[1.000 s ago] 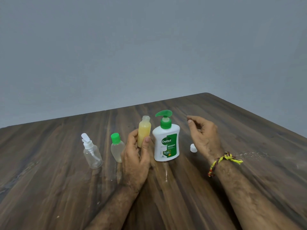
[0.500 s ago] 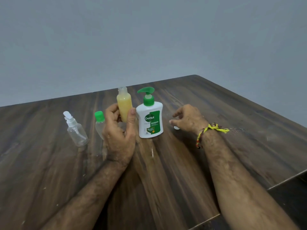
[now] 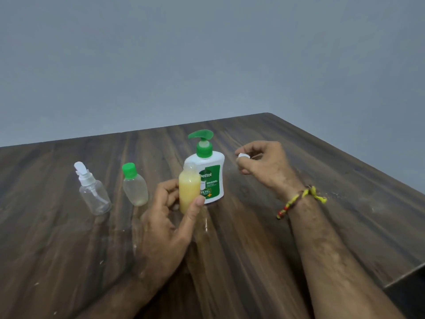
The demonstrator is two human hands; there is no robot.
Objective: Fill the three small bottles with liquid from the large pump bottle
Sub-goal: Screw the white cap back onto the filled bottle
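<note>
My left hand point(image 3: 169, 223) grips a small uncapped bottle point(image 3: 189, 189) full of yellow liquid, held upright just in front of the large white pump bottle point(image 3: 210, 174) with its green pump head. My right hand point(image 3: 264, 165), raised to the right of the pump bottle, pinches a small white cap point(image 3: 243, 155) at its fingertips. A small clear bottle with a green cap point(image 3: 134, 185) stands left of my left hand, with a little liquid at its bottom. Further left stands a clear spray bottle point(image 3: 93, 188) with a white nozzle, which looks empty.
All stands on a dark wooden table point(image 3: 241, 261). Its right edge point(image 3: 391, 171) runs diagonally and its near right corner sits by my right forearm. A grey wall rises behind. A wet streak point(image 3: 206, 223) lies in front of the pump bottle.
My right hand went down to the white cap on the table, picked it up and lifted it. My left hand kept the yellow bottle upright. The camera view shifted.
</note>
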